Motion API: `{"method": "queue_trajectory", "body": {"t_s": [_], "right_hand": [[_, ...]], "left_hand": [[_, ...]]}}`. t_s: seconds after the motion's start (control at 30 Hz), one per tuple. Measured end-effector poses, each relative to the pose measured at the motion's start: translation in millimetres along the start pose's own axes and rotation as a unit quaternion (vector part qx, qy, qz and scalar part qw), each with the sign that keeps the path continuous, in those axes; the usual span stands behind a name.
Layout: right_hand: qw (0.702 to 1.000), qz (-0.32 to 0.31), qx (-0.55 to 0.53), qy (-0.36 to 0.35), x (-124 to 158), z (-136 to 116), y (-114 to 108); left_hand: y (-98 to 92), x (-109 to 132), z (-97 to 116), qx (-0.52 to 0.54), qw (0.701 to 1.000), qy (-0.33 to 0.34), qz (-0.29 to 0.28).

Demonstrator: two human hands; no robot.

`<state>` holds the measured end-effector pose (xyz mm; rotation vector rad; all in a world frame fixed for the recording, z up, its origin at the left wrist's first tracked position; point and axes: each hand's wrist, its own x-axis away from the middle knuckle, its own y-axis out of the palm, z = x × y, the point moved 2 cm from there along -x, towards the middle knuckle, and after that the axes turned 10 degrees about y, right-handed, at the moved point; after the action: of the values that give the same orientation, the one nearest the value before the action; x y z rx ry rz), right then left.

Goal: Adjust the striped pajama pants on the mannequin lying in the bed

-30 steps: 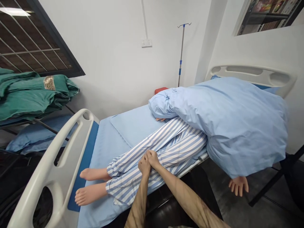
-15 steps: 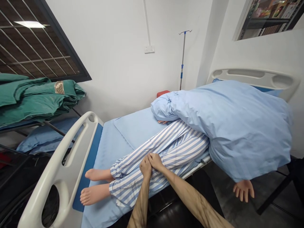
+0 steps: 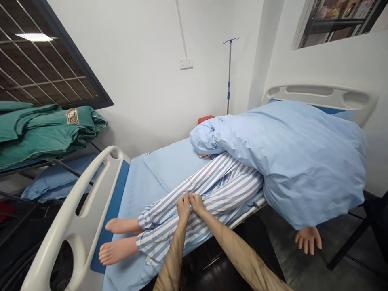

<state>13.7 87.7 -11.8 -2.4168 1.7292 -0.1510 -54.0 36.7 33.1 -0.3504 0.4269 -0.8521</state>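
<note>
Both my hands are side by side over the lower legs of a mannequin-like figure lying on a bed. My left hand (image 3: 183,207) is closed, knuckles up, above the striped trousers (image 3: 218,182). Close against it, my right hand (image 3: 197,203) is closed too, its fingers curled toward the left one. Whatever is in the fingers, if anything, is hidden beneath them. Two bare feet (image 3: 118,248) stick out of the trouser cuffs at the bed's foot end. A light blue quilt (image 3: 291,149) is heaped over the figure's upper body, with one hand (image 3: 308,239) hanging out below it.
The bed's footboard (image 3: 75,218) rises at the left, and the headboard (image 3: 321,91) stands at the far right. Folded green cloth (image 3: 45,129) lies on a rack by the window. An IV pole (image 3: 228,76) and a red object (image 3: 206,119) are behind the bed.
The whole view has shifted slightly left. My hands stay closed over the legs; the left one has tilted slightly more upright, and the quilt and legs look the same.
</note>
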Motion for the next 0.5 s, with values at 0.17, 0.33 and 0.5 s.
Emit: {"method": "queue_trajectory", "body": {"t_s": [0.17, 0.33, 0.5], "right_hand": [[1.000, 0.011, -0.022, 0.006, -2, 1, -3], [0.998, 0.030, -0.048, 0.026, -2, 4, -3], [0.998, 0.025, -0.045, 0.036, -1, 6, -2]], "left_hand": [[8.1, -5, 3, 0.030, 0.999, -0.026, 0.028], [23.9, 14, -14, -0.144, 0.990, -0.007, 0.001], [27.4, 16, -18, -0.200, 0.979, -0.015, -0.032]]}}
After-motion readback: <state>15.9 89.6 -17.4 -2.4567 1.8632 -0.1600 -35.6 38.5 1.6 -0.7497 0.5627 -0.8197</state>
